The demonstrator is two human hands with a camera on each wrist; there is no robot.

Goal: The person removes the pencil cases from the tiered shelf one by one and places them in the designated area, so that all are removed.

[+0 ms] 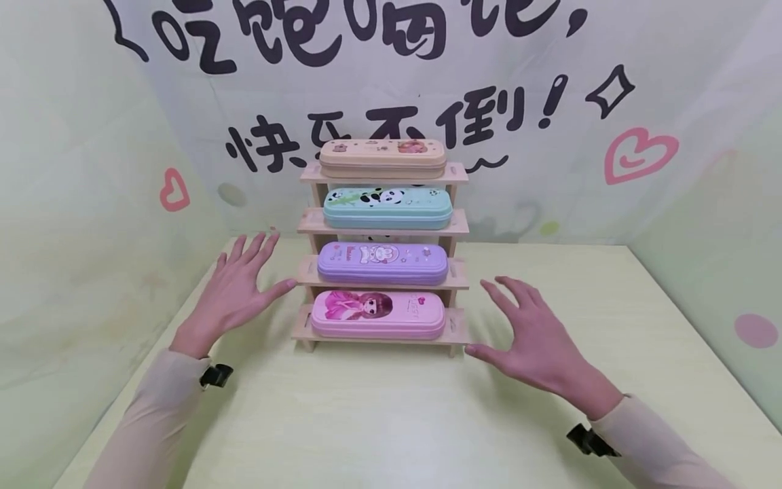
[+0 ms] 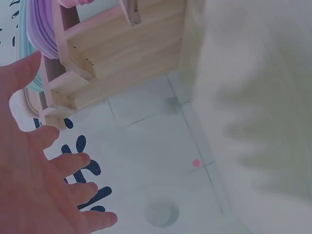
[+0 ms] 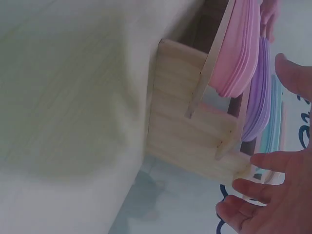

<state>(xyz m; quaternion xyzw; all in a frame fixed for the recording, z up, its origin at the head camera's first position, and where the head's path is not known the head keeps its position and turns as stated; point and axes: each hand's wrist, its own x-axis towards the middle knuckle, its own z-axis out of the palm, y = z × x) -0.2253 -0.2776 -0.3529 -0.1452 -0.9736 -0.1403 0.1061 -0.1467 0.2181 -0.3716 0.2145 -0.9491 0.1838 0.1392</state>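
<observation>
A small wooden stepped rack (image 1: 457, 334) stands on the table and carries four pencil cases: a beige one (image 1: 383, 157) on top, a teal panda one (image 1: 387, 207), a purple one (image 1: 382, 263) and a pink one (image 1: 377, 314) on the lowest step. My left hand (image 1: 239, 288) hovers spread just left of the rack, its thumb near the purple case's shelf end. My right hand (image 1: 530, 334) hovers spread to the right, thumb close to the lowest shelf's corner. Neither hand holds anything. The wrist views show the rack's side (image 2: 122, 53) (image 3: 195, 141) close to each hand.
The pale green table (image 1: 391, 414) runs up to a printed backdrop (image 1: 550, 102) behind the rack, with fabric walls on both sides. Bare tabletop lies in front of the rack and to its right.
</observation>
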